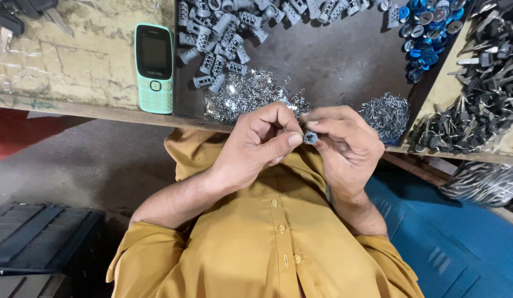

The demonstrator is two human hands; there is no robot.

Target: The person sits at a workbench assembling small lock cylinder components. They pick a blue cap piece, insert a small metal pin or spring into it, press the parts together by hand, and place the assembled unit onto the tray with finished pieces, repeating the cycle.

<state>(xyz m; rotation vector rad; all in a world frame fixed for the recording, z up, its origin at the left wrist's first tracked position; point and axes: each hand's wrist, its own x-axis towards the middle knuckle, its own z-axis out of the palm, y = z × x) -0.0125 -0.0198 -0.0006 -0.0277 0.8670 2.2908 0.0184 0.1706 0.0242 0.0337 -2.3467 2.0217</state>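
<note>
Both hands pinch one small grey metal cylinder (pixel 310 137) over the lap, left hand (pixel 256 144) thumb closed on its end, right hand (pixel 345 144) fingers (pixel 322 128) curled round it; looks light, stiff, slippery, best gripped on its sides.

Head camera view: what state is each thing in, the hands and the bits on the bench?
Left hand: pinching the small grey part.
Right hand: pinching the same part.
Small grey part: held between both hands, off the bench.
Phone: lying flat, screen dark.
Grey cylinders: loose heap.
Blue caps: piled.
</note>
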